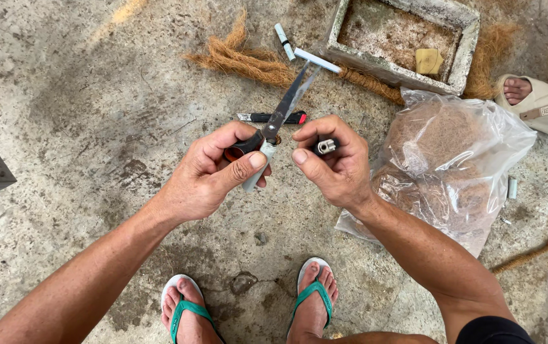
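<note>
Two hands work above a concrete floor (pixel 82 95), beside a plastic bag of coconut fibre (pixel 452 165). The left hand (pixel 207 175) grips scissors (pixel 283 111) and a white tube (pixel 258 169); the right hand (pixel 337 162) pinches a small dark lighter (pixel 325 146).

You worked under soft, even daylight; shadows beneath your forearms were faint. The clear plastic bag (pixel 452 159) threw mild glare. Focus stayed sharp across the concrete floor (pixel 82 114), while wide-angle distortion stretched the edges.
</note>
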